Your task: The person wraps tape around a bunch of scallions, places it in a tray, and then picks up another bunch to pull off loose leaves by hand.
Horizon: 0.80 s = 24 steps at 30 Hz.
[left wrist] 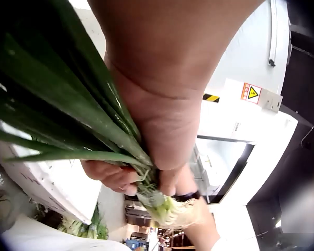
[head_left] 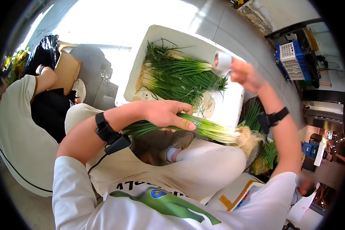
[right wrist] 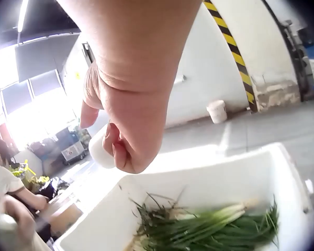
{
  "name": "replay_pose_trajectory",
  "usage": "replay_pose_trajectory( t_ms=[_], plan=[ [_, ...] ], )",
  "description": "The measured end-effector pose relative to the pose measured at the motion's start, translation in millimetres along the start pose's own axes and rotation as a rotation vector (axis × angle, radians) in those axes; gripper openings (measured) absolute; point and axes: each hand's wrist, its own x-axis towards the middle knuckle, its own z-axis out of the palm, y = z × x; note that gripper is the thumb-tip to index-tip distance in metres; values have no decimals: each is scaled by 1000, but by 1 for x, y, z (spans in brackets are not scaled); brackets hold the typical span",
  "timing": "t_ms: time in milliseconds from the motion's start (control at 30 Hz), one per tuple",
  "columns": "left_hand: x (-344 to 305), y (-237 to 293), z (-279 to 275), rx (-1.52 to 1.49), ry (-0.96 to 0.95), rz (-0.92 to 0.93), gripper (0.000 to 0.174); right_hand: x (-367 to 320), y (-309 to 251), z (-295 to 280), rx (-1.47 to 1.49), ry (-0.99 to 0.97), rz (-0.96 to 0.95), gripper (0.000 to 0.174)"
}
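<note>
My left hand (head_left: 163,114) grips a bunch of green onions (head_left: 214,131) above my lap, its roots pointing right and its leaves left under the forearm. A clear shiny band shows on the stems beside the thumb. In the left wrist view the hand (left wrist: 162,125) wraps the stems just above the white roots (left wrist: 172,212). My right hand (head_left: 247,76), blurred, holds a white roll of tape (head_left: 222,61) over the box's right side; in the right wrist view the fingers curl round the roll (right wrist: 100,149). More green onions (head_left: 180,76) lie in the white foam box (head_left: 142,50).
Another person (head_left: 19,115) sits at the left by a cardboard box (head_left: 68,69) and a black bag (head_left: 46,51). More green onions (head_left: 270,153) lie right of my knee. A blue and white crate (head_left: 293,61) stands at the upper right.
</note>
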Motion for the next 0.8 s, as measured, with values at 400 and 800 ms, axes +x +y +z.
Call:
replay_pose_trajectory(
  t_ms=[400, 800],
  plan=[
    [5, -5, -50, 57, 634, 122, 49, -163, -34, 160, -219, 116, 199, 34],
    [-25, 25, -41, -434, 339, 524, 38, -115, 100, 90, -559, 479, 307, 33]
  ],
)
